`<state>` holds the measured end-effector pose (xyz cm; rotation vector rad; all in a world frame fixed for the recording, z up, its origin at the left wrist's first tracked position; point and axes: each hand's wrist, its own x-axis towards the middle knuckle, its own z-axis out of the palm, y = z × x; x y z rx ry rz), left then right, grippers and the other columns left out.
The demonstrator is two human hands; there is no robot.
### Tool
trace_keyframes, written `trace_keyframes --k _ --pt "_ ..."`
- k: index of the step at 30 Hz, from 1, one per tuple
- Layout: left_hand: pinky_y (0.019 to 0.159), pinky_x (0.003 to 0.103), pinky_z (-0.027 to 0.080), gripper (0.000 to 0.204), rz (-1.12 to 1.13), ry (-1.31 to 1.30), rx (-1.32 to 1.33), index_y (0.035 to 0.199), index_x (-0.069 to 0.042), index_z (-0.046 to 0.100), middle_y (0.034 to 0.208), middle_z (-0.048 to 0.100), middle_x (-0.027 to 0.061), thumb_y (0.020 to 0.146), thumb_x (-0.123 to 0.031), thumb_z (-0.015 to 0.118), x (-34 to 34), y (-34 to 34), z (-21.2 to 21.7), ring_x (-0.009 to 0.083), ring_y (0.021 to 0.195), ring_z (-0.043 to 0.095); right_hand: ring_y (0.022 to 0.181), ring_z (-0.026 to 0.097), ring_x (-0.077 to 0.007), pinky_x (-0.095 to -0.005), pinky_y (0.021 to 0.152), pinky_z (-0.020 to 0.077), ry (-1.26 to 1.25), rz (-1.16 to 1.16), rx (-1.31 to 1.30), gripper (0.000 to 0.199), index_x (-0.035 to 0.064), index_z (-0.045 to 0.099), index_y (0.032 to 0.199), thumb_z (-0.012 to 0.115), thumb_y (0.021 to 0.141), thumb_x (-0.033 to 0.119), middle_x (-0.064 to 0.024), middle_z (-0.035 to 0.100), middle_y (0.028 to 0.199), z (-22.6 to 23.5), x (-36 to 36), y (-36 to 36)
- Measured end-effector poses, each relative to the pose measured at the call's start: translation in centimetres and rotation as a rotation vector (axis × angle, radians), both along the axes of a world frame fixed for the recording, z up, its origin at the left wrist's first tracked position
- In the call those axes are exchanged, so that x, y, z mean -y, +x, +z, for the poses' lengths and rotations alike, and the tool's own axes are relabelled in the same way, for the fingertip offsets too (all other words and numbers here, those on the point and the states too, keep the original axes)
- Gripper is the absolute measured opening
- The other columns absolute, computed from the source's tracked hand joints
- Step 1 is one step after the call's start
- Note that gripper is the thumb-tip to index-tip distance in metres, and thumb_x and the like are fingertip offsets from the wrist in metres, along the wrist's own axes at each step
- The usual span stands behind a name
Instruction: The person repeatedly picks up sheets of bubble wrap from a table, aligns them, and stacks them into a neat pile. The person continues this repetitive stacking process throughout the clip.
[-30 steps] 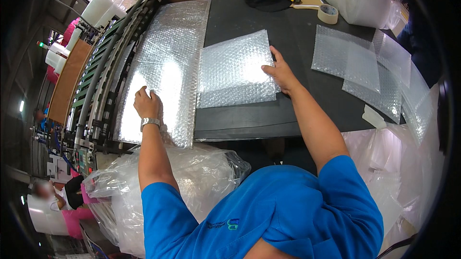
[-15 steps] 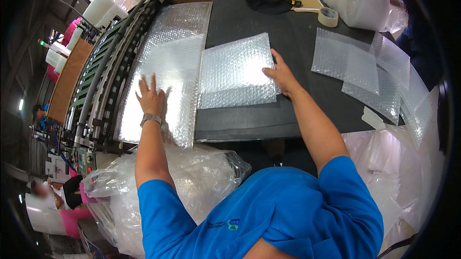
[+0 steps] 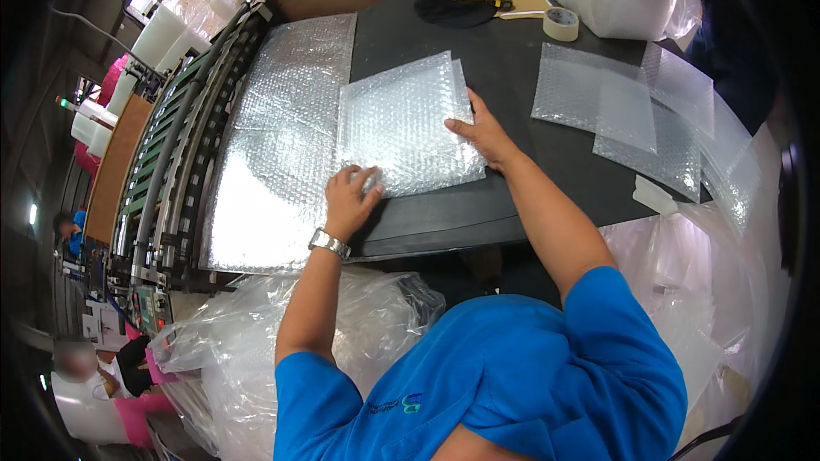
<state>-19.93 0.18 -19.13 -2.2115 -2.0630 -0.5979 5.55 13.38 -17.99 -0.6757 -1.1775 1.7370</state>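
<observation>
Head view: left hand (image 3: 348, 198) covers bubble-wrap sheet (image 3: 406, 123) corner

Packing workshop — conveyor (image 3: 171, 162), bubble-wrap sheets (image 3: 598, 93).

The bubble-wrap sheet (image 3: 401, 123) is clear, bumpy, glossy plastic. It lies on a matt black table (image 3: 512, 85). The wide film (image 3: 273, 162) beside it shines silvery.

Single head view, fisheye, looking steeply down from above onto black table (image 3: 512, 76), close over forearms.
</observation>
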Motion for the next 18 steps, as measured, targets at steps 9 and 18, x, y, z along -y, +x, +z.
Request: trace_keyframes --k 9,18 --pt "0.102 0.04 0.022 0.092 0.053 0.459 1.048 0.132 0.0 0.017 0.133 0.026 0.0192 0.069 -0.037 0.072 0.4 0.9 4.9 0.0294 0.122 0.028 0.124 0.03 -0.0206 -0.0321 0.101 0.0247 0.568 0.111 0.005 0.077 0.009 0.018 0.136 0.059 0.072 -0.002 -0.0116 0.028 0.135 6.7 3.9 4.1" --pt "0.089 0.032 0.035 0.057 -0.067 0.229 1.363 0.117 0.0 0.042 0.112 0.051 0.0089 0.074 -0.025 0.07 1.2 3.9 0.4 0.0188 0.103 0.046 0.115 0.038 -0.0186 -0.0319 0.096 0.0312 0.631 -0.031 0.23 0.072 0.008 0.022 0.135 0.064 0.077 0.017 -0.0118 0.036 0.128 3.9 5.3 6.9"
